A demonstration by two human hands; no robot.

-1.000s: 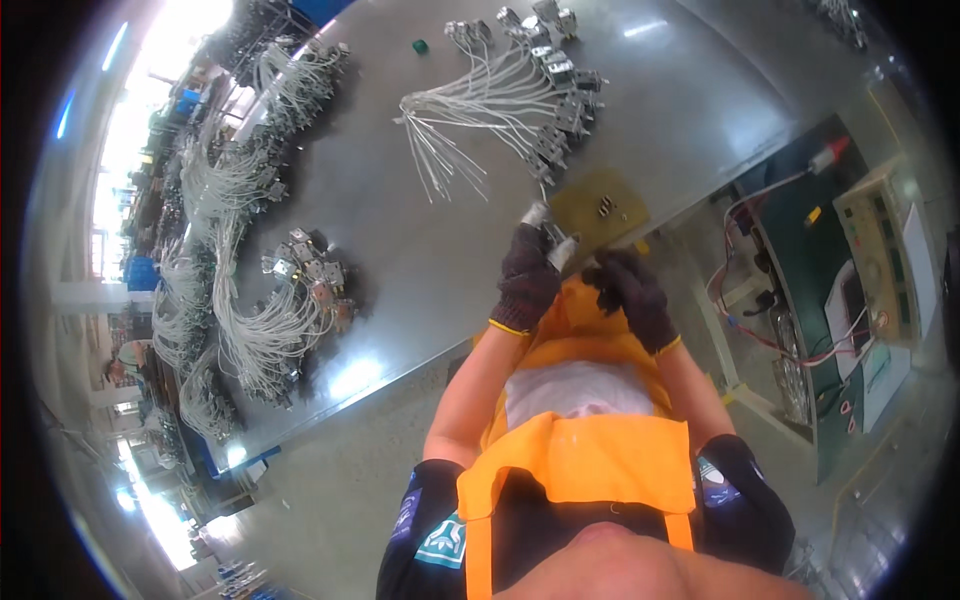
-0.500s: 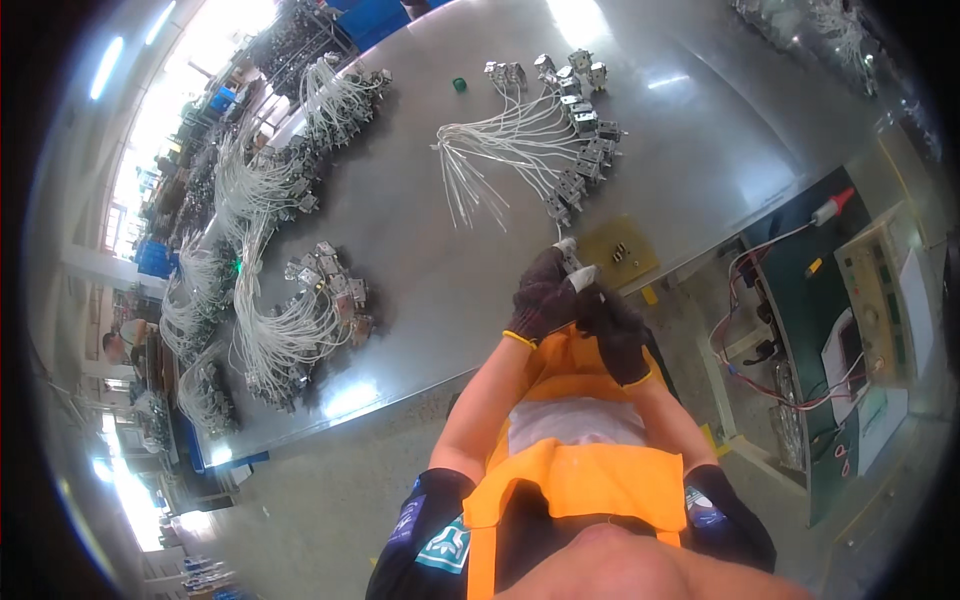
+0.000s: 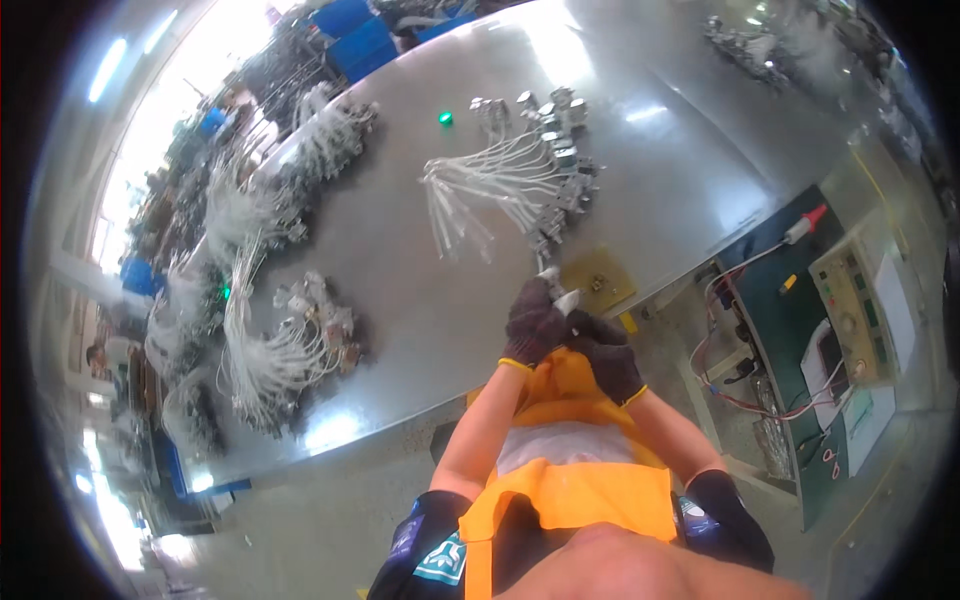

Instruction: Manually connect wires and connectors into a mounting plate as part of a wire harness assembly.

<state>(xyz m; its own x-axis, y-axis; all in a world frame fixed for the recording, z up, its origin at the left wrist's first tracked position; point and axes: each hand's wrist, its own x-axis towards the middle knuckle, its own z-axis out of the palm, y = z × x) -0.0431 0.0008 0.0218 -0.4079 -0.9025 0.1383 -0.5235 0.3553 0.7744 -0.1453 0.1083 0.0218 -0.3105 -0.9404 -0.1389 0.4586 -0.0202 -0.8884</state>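
Note:
At the table's near edge my left hand, in a dark glove with pale fingertips, is closed in a pinch. What its fingers hold is too small and blurred to name. Close beside it on the right, my right hand is curled shut in a matching glove, its fingertips hidden. Just beyond my left fingertips lies a bundle of white wires, fanning out to a curved row of small metal block-shaped parts. Right of my left hand, a yellowish square plate carries a few small metal pieces.
More wire bundles with metal parts lie along the table's left side. A small green cap sits near the far edge. To the right, a green bench holds a beige instrument, cables and scissors. Blue bins stand beyond the table.
The whole view has shifted, with table items appearing lower and slightly left. My hands stay together at the table edge, and my right hand sits slightly lower beside the left.

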